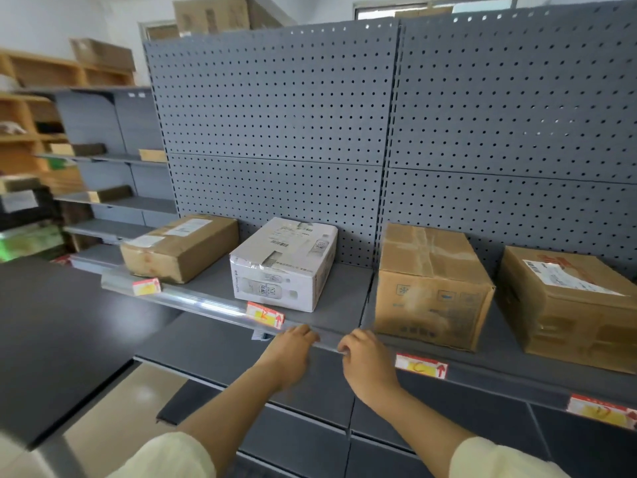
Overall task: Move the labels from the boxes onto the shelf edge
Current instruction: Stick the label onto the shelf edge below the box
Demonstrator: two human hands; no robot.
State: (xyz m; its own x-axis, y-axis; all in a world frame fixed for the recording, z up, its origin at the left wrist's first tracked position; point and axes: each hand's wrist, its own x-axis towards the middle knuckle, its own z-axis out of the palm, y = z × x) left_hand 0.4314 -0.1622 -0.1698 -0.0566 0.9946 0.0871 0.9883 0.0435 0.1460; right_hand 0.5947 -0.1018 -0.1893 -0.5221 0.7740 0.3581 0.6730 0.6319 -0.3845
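Four labels [264,314] sit along the shelf edge [206,302] below four boxes [283,263]; their print is blurred, the rightmost cut off. Left hand [295,350] and right hand [366,360] curl on the edge, holding nothing I can make out

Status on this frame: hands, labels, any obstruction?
Left hand and right hand at shelf edge, grips unclear. Four labels on edge strips. Nothing blocking.

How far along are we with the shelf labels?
Looks nearly done: four red-and-yellow labels sit on the shelf edge, one below each box. Left hand and right hand rest on the edge between the middle two. No loose labels are visible on the boxes.
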